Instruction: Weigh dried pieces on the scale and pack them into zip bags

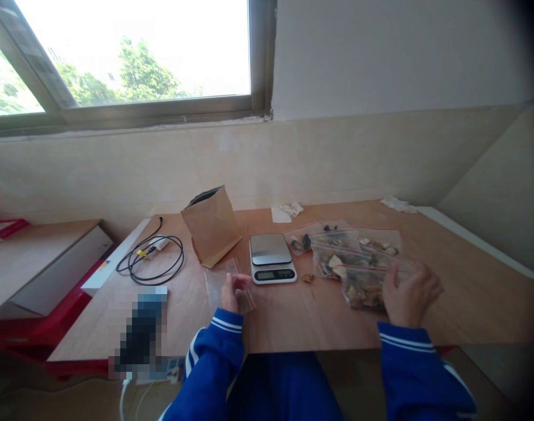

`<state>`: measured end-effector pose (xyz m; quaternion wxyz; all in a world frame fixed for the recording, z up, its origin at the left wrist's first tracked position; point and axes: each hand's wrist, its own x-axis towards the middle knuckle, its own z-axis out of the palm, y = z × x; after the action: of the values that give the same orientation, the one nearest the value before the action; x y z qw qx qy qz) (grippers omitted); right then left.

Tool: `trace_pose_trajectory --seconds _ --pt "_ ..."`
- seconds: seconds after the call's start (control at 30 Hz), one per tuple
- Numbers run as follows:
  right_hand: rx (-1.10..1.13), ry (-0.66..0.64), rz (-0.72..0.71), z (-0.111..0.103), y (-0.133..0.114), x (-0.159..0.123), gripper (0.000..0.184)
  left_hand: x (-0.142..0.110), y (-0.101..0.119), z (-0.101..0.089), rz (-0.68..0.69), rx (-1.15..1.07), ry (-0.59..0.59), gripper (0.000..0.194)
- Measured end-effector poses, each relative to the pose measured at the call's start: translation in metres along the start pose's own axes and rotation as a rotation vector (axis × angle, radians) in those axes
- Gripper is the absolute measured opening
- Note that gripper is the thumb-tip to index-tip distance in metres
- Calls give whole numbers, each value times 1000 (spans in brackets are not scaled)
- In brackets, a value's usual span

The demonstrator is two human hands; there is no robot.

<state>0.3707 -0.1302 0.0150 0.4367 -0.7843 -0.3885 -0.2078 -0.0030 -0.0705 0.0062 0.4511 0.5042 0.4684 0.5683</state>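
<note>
My left hand (pixel 235 290) rests over a flat clear zip bag (pixel 213 287) with a red strip along its opening. The fingers curve loosely, apart from each other. My right hand (pixel 411 295), slightly blurred, is at the right end of a clear zip bag of brown dried pieces (pixel 362 291). Its thumb and fingers are spread apart, and it covers part of that bag. More filled zip bags (pixel 337 237) overlap behind. A white kitchen scale (pixel 271 257) with a bare steel plate stands between my hands. One small brown dried piece (pixel 308 278) lies beside the scale.
A brown paper pouch (pixel 212 228) stands behind the left zip bag, its top open. A coiled black cable (pixel 151 260) and a pixelated dark object (pixel 139 330) are at the left. Crumpled tissue (pixel 292 209) lies at the back. A wall (pixel 346 158) borders the table.
</note>
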Motion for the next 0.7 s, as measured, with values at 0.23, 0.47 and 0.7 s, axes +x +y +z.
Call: trace_pose_trajectory --seconds 0.23,0.47,0.7 --pt "-111 -250 -156 20 -14 -50 63 12 16 -20 248 268 444 38" --pt "-158 -340 -167 51 11 -22 64 53 15 -64 281 533 586 88" --pt "-104 -337 -211 57 17 -16 65 55 16 -60 462 702 656 85"
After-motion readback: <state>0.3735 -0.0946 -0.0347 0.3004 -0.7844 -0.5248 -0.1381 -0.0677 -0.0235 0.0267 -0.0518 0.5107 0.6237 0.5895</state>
